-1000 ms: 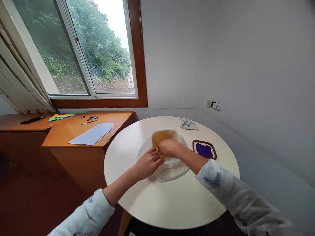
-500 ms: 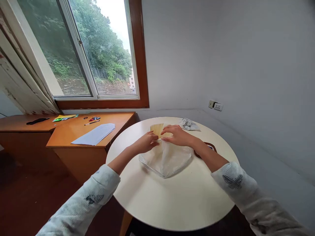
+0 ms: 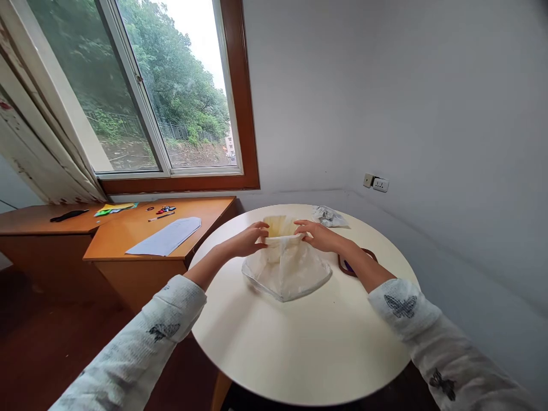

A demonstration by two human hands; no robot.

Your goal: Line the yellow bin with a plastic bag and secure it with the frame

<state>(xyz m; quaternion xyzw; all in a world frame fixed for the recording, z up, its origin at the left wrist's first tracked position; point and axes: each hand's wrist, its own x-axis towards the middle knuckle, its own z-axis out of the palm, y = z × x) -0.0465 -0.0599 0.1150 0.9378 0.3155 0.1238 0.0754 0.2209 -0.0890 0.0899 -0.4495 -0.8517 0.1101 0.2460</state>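
A translucent whitish plastic bag (image 3: 287, 271) lies on the round cream table (image 3: 317, 348), draped over the front of a pale yellow container (image 3: 279, 226) whose inside shows at the top. My left hand (image 3: 249, 240) grips the bag at the left side of the rim, fingers over the edge and thumb outside. At the right side of the same rim, my right hand (image 3: 314, 235) pinches the bag's edge between fingers and thumb. The bag's lower part spreads toward me. How far the container reaches down is hidden by the bag.
Behind my right hand sits a crumpled clear bag (image 3: 329, 217). A brown-rimmed item (image 3: 345, 265) is partly covered by my right forearm. On the wooden desk (image 3: 137, 228) to the left lie white papers (image 3: 166, 237), a pen (image 3: 161, 217) and small items. A wall socket (image 3: 380, 184) is at right.
My hands have moved apart, from close together over the middle to the two sides of the rim. The bag's edge now stretches across the container's front, and its opening shows wider.
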